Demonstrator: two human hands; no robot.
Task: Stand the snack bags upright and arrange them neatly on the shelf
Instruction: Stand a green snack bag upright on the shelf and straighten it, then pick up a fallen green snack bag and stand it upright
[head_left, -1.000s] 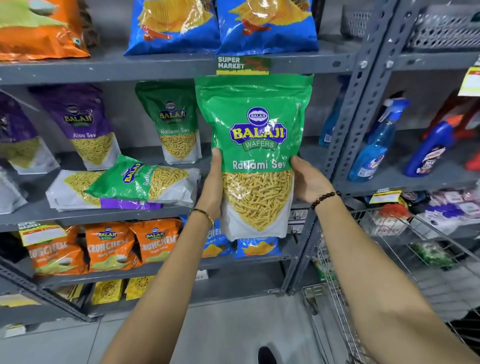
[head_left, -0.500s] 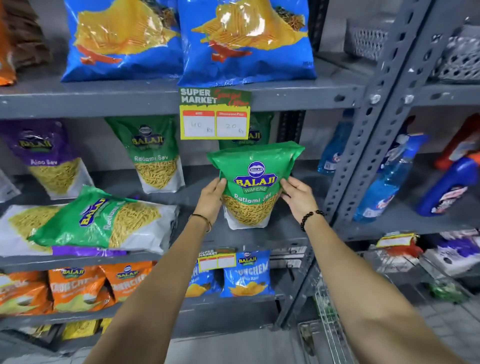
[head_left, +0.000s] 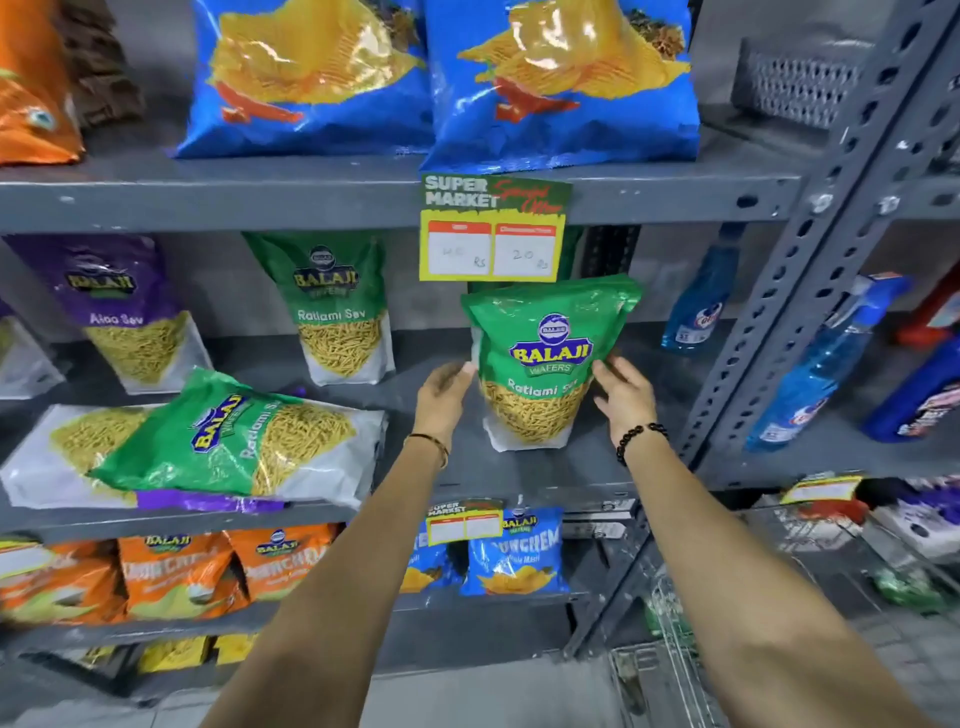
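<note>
Head view: green Ratlami Sev bag (head_left: 540, 364) is standing upright on the grey metal shelf (head_left: 530, 467), between both hands. Left hand (head_left: 441, 395) is touching its left edge, fingers loose and open; right hand (head_left: 626, 397) is flanking its right edge, also open, not gripping. Left of the left hand, another green bag (head_left: 228, 436) is lying flat on a white one. Price tag (head_left: 491, 228) is hanging above the hands.

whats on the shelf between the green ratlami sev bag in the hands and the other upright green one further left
Nothing: in the head view, only bare grey shelf lies between the held Ratlami Sev bag and the upright green bag, apart from the left hand at the held bag's edge.
</note>
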